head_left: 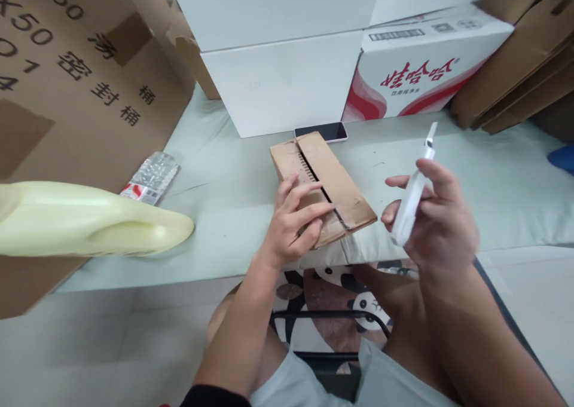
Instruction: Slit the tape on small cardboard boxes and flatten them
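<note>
A small brown cardboard box [334, 177] lies flat on a pale green mat [224, 216], its top seam running lengthwise and partly slit. My left hand [293, 222] rests on its near left part, fingers spread and pressing down. My right hand [437, 216] hovers to the right of the box, closed round a white utility knife [415, 189] whose blade end points up and away from the box.
A phone [329, 131] lies just behind the box. White cartons [287, 78] and a red-and-white carton [417, 72] stand at the back. A large brown carton [76, 96] fills the left, with a pale yellow jug [89, 219] and a crushed plastic bottle [152, 177] beside it. Flattened cardboard [524, 66] leans at right.
</note>
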### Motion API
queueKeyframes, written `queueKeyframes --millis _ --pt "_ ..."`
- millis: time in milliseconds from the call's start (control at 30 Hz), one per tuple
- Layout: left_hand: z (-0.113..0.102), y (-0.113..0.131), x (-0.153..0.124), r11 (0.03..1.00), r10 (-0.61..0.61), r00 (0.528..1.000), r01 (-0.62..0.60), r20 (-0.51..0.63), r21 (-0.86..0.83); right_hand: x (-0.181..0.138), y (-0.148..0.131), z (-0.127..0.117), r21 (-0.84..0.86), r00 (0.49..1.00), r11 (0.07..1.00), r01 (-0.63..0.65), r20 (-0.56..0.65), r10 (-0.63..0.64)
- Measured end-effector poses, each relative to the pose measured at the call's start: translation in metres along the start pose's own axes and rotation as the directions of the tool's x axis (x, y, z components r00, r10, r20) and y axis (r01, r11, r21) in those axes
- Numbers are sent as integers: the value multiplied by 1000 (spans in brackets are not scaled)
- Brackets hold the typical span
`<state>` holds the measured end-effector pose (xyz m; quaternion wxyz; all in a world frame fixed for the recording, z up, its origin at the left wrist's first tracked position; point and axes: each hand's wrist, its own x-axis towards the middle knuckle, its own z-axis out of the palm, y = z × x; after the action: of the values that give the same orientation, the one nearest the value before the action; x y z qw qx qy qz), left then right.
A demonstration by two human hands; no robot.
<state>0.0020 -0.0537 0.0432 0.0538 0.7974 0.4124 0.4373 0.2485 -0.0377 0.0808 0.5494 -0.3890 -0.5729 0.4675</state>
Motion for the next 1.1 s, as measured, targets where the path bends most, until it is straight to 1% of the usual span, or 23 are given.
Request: queueKeyframes --millis 100,167,233,300,367,433,500,600,667,767,867,1000,1100 --pt "2 2 2 1000 -2 1000 2 28 19 -1 -2 -4 2 1000 1000 -11 -12 11" --pt "5 2 3 1000 -11 1000 11 16 16 -3 -6 -1 1 999 1000 -2 -37 2" --pt "9 3 3 1000 -16 999 15 -28 -13 -5 -12 5 30 999 999 34 -28 -33" --pt "13 3 3 999 -26 996 22 -90 -50 -7 -17 10 69 998 996 60 17 -61" --pt "17 2 3 997 -43 990 34 -135 -71 -11 -21 13 72 996 995 69 55 -73" --pt "19 1 3 997 -58 988 49 -143 -66 -15 -24 15 7 996 998 61 70 -62" --pt "20 -1 2 997 -59 989 52 -135 -55 -18 -24 17 -103 998 994 28 58 -22" --pt "20 -2 1 999 -46 990 42 -134 -33 -21 -23 21 -241 1000 970 -21 -17 17" --pt "21 -2 0 999 -41 991 39 -127 -18 -19 -21 23 -335 999 942 0 -45 -16" --pt "22 -1 -1 999 -44 994 43 -104 -14 -14 -19 26 -475 997 877 67 1 -76" --pt "22 0 -2 999 -43 995 41 -87 -20 -10 -19 29 -573 990 807 140 64 -127" --pt "21 2 -2 1000 -21 992 20 -123 -12 -8 -22 34 -647 971 724 237 147 -187" --pt "20 2 -1 1000 -21 994 21 -103 -2 -8 -25 35 -682 965 684 261 182 -187"
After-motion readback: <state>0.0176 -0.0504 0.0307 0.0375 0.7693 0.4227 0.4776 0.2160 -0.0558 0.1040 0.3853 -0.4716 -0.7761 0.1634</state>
